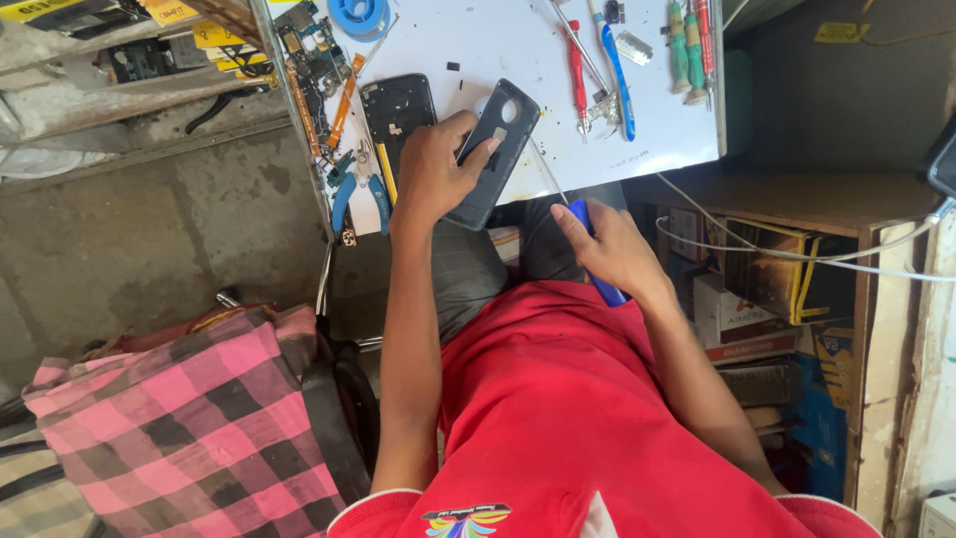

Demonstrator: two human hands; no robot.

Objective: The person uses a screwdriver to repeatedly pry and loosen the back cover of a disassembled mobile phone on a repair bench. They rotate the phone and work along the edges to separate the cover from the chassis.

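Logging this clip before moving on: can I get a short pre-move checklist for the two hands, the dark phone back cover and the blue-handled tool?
1. Left hand grips the dark grey plastic phone back cover: ok.
2. Cover supported by the white worktop: not ok, its lower end overhangs the edge.
3. Right hand holds the blue-handled tool: ok.
4. Tool tip on the cover: cannot tell, the tip is too thin to trace.
5. Black opened phone body lies clear of the cover: cannot tell, the hand hides the gap.

phone back cover [495,149]: dark grey | tool handle [597,284]: blue | cloth [189,418]: pink-black check
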